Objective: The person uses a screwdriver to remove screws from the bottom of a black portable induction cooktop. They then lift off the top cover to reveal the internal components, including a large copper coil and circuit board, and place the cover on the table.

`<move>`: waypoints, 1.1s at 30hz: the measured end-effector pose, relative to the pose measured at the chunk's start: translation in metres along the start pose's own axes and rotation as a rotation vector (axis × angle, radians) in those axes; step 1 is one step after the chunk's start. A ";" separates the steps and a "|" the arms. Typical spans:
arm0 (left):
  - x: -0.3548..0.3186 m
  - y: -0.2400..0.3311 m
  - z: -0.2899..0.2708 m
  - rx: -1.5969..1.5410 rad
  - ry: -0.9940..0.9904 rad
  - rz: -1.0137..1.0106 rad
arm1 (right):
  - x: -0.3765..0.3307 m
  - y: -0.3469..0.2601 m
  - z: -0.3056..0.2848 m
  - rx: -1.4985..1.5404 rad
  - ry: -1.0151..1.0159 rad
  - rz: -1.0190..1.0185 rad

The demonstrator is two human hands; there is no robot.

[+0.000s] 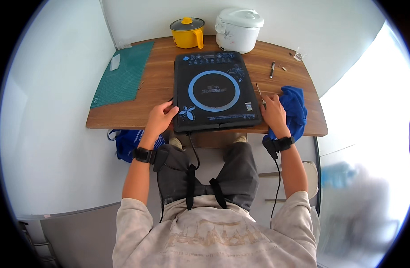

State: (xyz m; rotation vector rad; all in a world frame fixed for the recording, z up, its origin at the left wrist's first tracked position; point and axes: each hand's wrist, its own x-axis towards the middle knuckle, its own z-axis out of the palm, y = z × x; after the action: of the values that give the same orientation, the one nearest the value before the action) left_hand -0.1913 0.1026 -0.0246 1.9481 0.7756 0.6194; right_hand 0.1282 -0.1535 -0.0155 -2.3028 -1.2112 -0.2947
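Note:
A black induction cooktop point(201, 121) with a blue ring lies on the wooden table in front of me, its near edge at the table's front edge. My left hand point(162, 117) grips the cooktop's near left side, thumb against the rim; its other fingers are partly hidden. Beside the near right corner, my right hand point(273, 112) is closed round a screwdriver point(259, 91), whose thin shaft points away from me along the cooktop's right side. A blue cloth point(296, 109) lies just right of that hand.
At the back stand a yellow lidded pot point(185, 39) and a white rice cooker point(239, 33). A green cutting mat point(124, 80) covers the table's left part. A black pen point(272, 70) and a small clear cup point(298, 55) lie right. A cord point(194, 149) hangs below the cooktop.

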 end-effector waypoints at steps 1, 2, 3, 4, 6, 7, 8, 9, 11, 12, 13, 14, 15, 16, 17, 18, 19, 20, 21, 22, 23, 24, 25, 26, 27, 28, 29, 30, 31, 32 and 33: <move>-0.001 0.003 -0.001 0.006 -0.006 -0.014 | 0.002 -0.006 -0.005 0.044 0.047 0.013; -0.002 0.009 -0.001 0.012 -0.014 -0.029 | 0.004 -0.008 -0.007 0.116 0.014 0.047; -0.003 0.017 -0.002 0.042 -0.027 -0.058 | 0.006 -0.011 -0.008 0.189 -0.018 0.080; -0.006 0.032 -0.003 0.070 -0.041 -0.085 | 0.008 -0.013 -0.009 0.260 -0.049 0.114; -0.005 0.031 0.000 0.148 -0.029 -0.055 | 0.008 -0.022 -0.003 0.320 -0.130 0.154; -0.005 0.025 0.001 0.199 0.005 -0.002 | 0.008 -0.027 0.000 0.355 -0.172 0.167; -0.005 0.022 0.001 0.250 0.039 0.051 | 0.007 -0.030 0.003 0.366 -0.191 0.193; -0.006 0.019 0.001 0.281 0.040 0.058 | 0.006 -0.032 0.005 0.378 -0.211 0.218; -0.010 0.040 0.003 0.345 0.038 0.063 | 0.002 -0.037 0.009 0.345 -0.188 0.222; -0.010 0.039 0.004 0.337 0.049 0.066 | 0.002 -0.041 0.009 0.361 -0.172 0.222; -0.011 0.037 0.005 0.329 0.058 0.073 | 0.001 -0.046 0.008 0.378 -0.152 0.223; -0.012 0.034 0.005 0.320 0.068 0.080 | 0.000 -0.050 0.008 0.394 -0.132 0.224; -0.013 0.032 0.005 0.313 0.080 0.072 | 0.001 -0.052 0.009 0.392 -0.117 0.234; -0.013 0.030 0.006 0.305 0.090 0.067 | 0.000 -0.053 0.009 0.387 -0.100 0.247; -0.013 0.028 0.007 0.296 0.100 0.061 | 0.000 -0.055 0.009 0.383 -0.083 0.260; -0.013 0.024 0.009 0.293 0.122 0.083 | -0.001 -0.056 0.008 0.386 -0.078 0.269; -0.013 0.020 0.009 0.292 0.147 0.107 | -0.001 -0.058 0.006 0.391 -0.072 0.276; -0.013 0.018 0.009 0.292 0.171 0.130 | -0.001 -0.059 0.006 0.397 -0.065 0.283; -0.013 0.018 0.009 0.265 0.172 0.123 | -0.001 -0.059 0.006 0.403 -0.046 0.282; -0.013 0.020 0.008 0.236 0.170 0.115 | 0.000 -0.058 0.006 0.407 -0.028 0.284; -0.012 0.024 0.007 0.208 0.168 0.106 | 0.000 -0.056 0.007 0.411 -0.010 0.286; -0.012 0.029 0.007 0.174 0.163 0.109 | 0.002 -0.055 0.005 0.428 -0.016 0.291; -0.012 0.036 0.005 0.143 0.162 0.110 | 0.005 -0.057 0.001 0.448 -0.025 0.291; -0.012 0.039 0.004 0.112 0.162 0.110 | 0.006 -0.060 -0.004 0.468 -0.033 0.292; -0.010 0.038 0.003 0.088 0.154 0.106 | 0.006 -0.064 -0.010 0.493 -0.060 0.312; -0.007 0.037 0.002 0.061 0.144 0.105 | 0.006 -0.064 -0.010 0.505 -0.052 0.309; -0.004 0.037 0.002 0.035 0.134 0.103 | 0.008 -0.063 -0.010 0.517 -0.045 0.306; -0.002 0.036 0.001 -0.004 0.131 0.100 | 0.009 -0.061 -0.011 0.531 -0.039 0.302; 0.000 0.037 0.000 -0.043 0.127 0.097 | 0.010 -0.061 -0.011 0.527 -0.039 0.311; 0.001 0.038 -0.001 -0.081 0.124 0.093 | 0.011 -0.060 -0.011 0.525 -0.040 0.319; 0.000 0.041 -0.002 -0.099 0.111 0.076 | 0.012 -0.059 -0.011 0.524 -0.042 0.325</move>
State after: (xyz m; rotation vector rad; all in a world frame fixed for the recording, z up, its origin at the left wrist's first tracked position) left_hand -0.1820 0.0884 0.0125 1.8720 0.7280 0.8025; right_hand 0.0875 -0.1240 0.0190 -1.9979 -0.7902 0.1723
